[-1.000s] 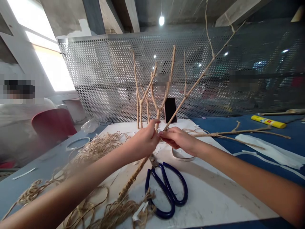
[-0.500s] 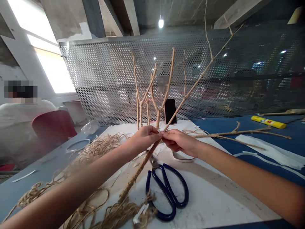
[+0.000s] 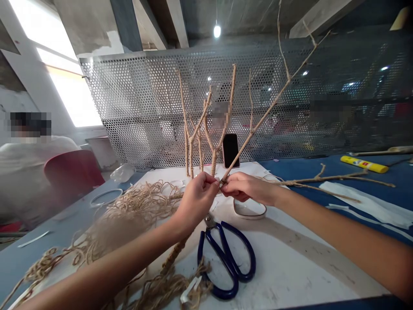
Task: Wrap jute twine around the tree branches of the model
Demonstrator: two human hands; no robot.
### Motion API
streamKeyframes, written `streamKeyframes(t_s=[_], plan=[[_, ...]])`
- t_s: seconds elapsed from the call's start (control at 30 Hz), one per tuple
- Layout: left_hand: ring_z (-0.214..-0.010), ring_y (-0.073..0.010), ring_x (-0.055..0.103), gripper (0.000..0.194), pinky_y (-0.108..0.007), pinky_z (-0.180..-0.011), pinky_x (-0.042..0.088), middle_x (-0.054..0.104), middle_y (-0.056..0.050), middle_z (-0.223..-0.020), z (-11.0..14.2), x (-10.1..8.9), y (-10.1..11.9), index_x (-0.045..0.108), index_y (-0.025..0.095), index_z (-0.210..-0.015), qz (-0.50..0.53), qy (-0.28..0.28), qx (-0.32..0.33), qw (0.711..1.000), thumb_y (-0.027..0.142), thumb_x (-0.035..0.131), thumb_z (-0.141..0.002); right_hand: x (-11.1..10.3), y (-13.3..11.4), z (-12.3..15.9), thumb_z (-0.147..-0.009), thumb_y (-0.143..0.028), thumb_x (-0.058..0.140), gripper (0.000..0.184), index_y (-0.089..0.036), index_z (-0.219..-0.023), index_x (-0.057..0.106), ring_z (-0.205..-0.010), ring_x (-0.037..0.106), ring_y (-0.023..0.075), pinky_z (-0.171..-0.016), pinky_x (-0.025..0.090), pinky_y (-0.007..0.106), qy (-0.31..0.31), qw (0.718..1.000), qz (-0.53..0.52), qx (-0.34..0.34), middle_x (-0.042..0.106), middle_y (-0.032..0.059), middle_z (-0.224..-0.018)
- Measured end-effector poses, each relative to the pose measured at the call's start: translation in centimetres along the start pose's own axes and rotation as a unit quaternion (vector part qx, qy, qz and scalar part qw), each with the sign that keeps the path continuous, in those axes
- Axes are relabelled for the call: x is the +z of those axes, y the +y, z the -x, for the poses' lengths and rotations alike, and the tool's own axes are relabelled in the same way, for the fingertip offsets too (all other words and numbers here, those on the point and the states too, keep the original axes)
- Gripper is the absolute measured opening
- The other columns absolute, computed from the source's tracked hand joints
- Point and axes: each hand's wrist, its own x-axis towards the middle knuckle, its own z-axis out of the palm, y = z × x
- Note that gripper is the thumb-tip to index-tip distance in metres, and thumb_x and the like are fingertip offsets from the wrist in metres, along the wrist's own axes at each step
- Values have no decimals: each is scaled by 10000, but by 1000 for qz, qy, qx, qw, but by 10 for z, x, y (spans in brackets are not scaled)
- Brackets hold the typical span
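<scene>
A long forked branch (image 3: 271,105) slants from the tabletop up to the right, its lower end (image 3: 174,256) wrapped in twine. My right hand (image 3: 245,188) is closed around its middle. Close beside it, my left hand (image 3: 201,196) pinches at the branch, and a small whitish bit shows at its fingertips, too small to name. My left wrist hides part of the wrapped section. Below the hands lie scissors (image 3: 227,260) with blue handles, their blades partly covered. A roll of tape (image 3: 250,211) rests under my right hand.
Loose twine (image 3: 145,200) is heaped left, with more twine (image 3: 155,288) in front. Twine-wrapped branches (image 3: 213,159) stand behind, near a phone (image 3: 230,150). Another branch (image 3: 325,178), a yellow tube (image 3: 364,164) and white cloth-like material (image 3: 368,204) lie right. A person (image 3: 35,172) sits far left.
My left hand has turned more upright, and its forearm now covers more of the wrapped branch. My right hand has shifted slightly and its fingers curl more around the branch.
</scene>
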Motion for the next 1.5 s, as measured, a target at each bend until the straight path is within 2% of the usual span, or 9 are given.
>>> streamKeyframes(t_s=[0.2,0.43,0.6,0.9,1.17,1.5], plan=[[-523,-91,432,134,-192,-461,303,513,26,-581,0,-2,5,504,161,-724,-13,13,-10,1000,278,521,-788,8,6,-4,-755,-245,480,232,-157,-542,458,-412,196,52,-380,126,212,83,996,29,-6,293,-69,-478],[-490,-81,389,58,-184,-431,269,488,33,-544,1,-1,8,514,154,-718,-31,18,-21,999,197,503,-755,18,5,-5,-751,-236,425,246,-186,-518,364,-415,189,60,-379,125,220,120,992,35,-3,273,-67,-482],[-492,-79,377,77,-186,-438,259,482,33,-550,1,-2,6,527,153,-732,-32,13,-8,999,221,510,-764,22,4,-4,-765,-225,399,255,-198,-524,318,-431,176,70,-388,124,227,138,989,42,-9,224,-72,-475],[-473,-72,333,90,-179,-421,223,415,53,-515,2,-1,5,507,159,-738,-25,-1,-12,1000,240,505,-776,29,1,-1,-785,-215,365,276,-208,-539,241,-443,148,72,-401,112,233,157,987,37,1,172,-75,-500],[-491,-82,360,94,-191,-440,259,441,43,-545,2,-1,6,502,161,-738,-41,4,-1,999,244,497,-783,32,-3,1,-750,-184,376,248,-204,-539,247,-414,156,58,-395,108,222,163,987,2,10,195,-76,-506],[-485,-88,393,99,-195,-449,277,506,24,-571,2,-1,3,522,161,-749,-38,9,12,999,250,498,-786,28,-2,1,-713,-183,385,211,-199,-523,295,-400,114,52,-379,93,210,140,989,-31,18,190,-89,-473]])
